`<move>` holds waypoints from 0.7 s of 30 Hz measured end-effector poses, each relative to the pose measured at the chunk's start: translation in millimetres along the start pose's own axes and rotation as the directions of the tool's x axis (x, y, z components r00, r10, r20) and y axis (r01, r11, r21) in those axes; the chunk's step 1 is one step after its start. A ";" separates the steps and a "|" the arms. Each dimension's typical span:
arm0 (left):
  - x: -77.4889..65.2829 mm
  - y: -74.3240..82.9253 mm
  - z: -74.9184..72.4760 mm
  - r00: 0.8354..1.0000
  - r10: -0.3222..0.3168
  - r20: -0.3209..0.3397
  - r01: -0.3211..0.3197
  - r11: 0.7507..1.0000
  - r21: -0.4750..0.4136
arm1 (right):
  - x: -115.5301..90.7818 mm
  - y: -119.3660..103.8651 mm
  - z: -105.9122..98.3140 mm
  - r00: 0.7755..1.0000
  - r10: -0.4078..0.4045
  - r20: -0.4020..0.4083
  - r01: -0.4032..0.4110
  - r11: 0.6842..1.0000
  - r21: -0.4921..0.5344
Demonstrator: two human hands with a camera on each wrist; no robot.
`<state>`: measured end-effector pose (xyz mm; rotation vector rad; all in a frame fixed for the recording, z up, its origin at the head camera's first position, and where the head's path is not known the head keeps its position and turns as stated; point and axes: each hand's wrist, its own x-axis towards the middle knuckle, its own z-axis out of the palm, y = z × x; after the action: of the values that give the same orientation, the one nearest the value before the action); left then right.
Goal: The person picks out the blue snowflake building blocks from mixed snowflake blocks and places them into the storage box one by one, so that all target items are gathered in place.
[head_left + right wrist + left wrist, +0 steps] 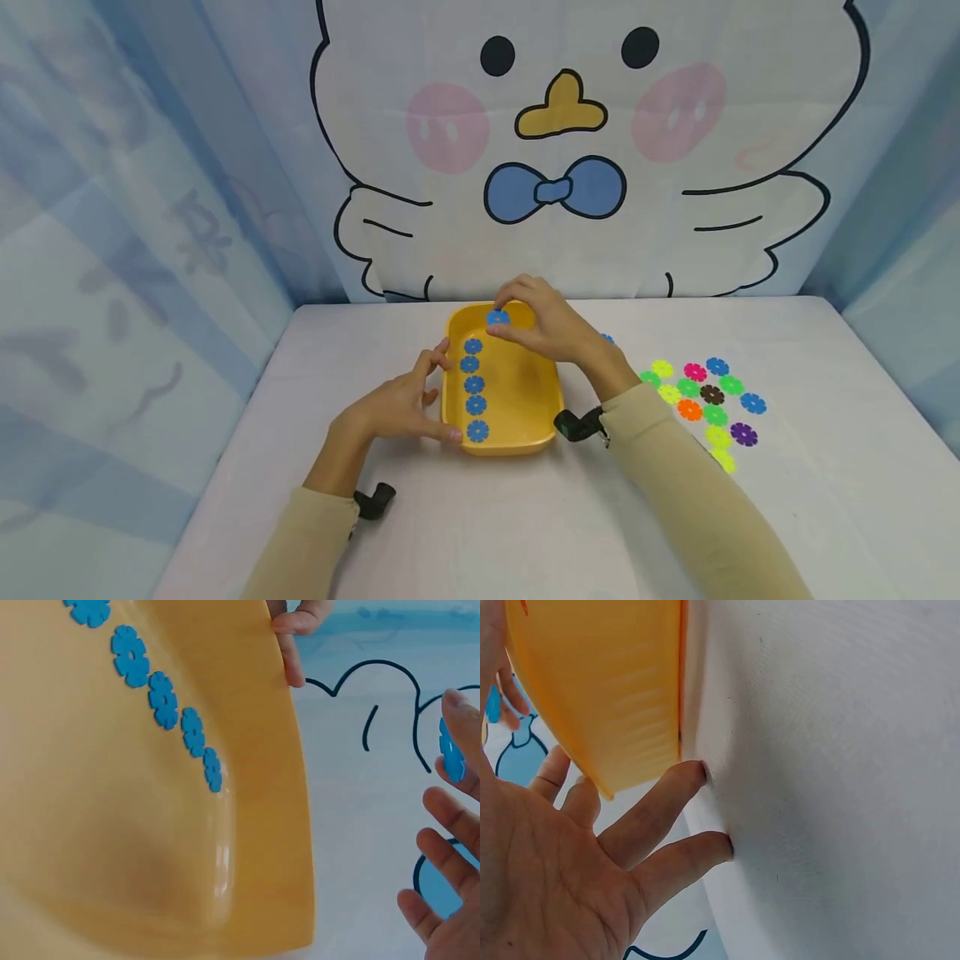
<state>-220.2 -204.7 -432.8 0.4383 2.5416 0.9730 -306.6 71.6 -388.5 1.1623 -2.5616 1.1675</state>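
A yellow tray (527, 398) holds a column of several blue flower-shaped plastic discs (474, 384) along its left side. Over the tray's far end, my right hand (546, 321) pinches another blue flower-shaped disc (497, 317) between thumb and finger. That held disc (451, 750) appears edge-on in the right wrist view, the other fingers spread apart. My left hand (405, 402) is at the tray's left side, thumb by the near corner and fingers along the rim. In the left wrist view its fingers (656, 817) are spread, two tips on the tabletop beside the tray.
Right of the tray, loose flower-shaped discs in yellow, green, pink, orange, purple, brown and blue (712, 395) lie scattered on the white table (480, 533). Another blue disc (607, 338) is partly hidden behind the right wrist. A curtain with a cartoon figure (555, 250) hangs behind the table.
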 end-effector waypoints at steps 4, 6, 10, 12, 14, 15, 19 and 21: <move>0.1 -1.2 -0.6 1.000 0.004 -0.001 -0.004 1.000 -0.005 | 6.3 -1.8 1.8 1.000 0.005 0.003 -0.005 1.000 0.012; 0.1 -1.1 -0.2 1.000 0.017 0.000 -0.017 1.000 -0.012 | 8.1 0.1 4.5 1.000 0.024 0.013 -0.024 0.999 0.027; 0.3 -1.5 1.1 1.000 0.011 -0.003 -0.011 1.000 0.006 | 11.5 8.2 13.1 0.996 0.068 0.054 -0.072 0.995 0.065; 0.8 -1.6 1.7 1.000 0.007 -0.006 -0.007 1.000 0.020 | 13.2 11.8 16.3 0.994 0.087 0.068 -0.092 0.993 0.072; 1.3 -1.5 1.9 1.000 -0.002 -0.008 0.002 1.000 0.027 | 14.9 15.4 18.7 0.992 0.106 0.074 -0.111 0.991 0.070; 1.4 -1.5 1.8 1.000 -0.002 -0.009 0.002 1.000 0.031 | 15.9 17.0 19.7 0.991 0.113 0.076 -0.118 0.991 0.067; 1.3 -1.8 0.3 1.000 -0.005 -0.010 0.005 0.999 0.038 | 19.8 23.9 24.9 0.982 0.153 0.109 -0.162 0.984 0.080; 1.5 -2.7 -0.4 1.000 -0.004 -0.010 0.005 0.999 0.041 | 21.5 27.4 28.1 0.974 0.185 0.133 -0.197 0.977 0.077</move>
<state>-222.0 -206.2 -434.7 0.4407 2.5740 0.9250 -334.3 50.9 -416.9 1.0567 -2.7960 1.3007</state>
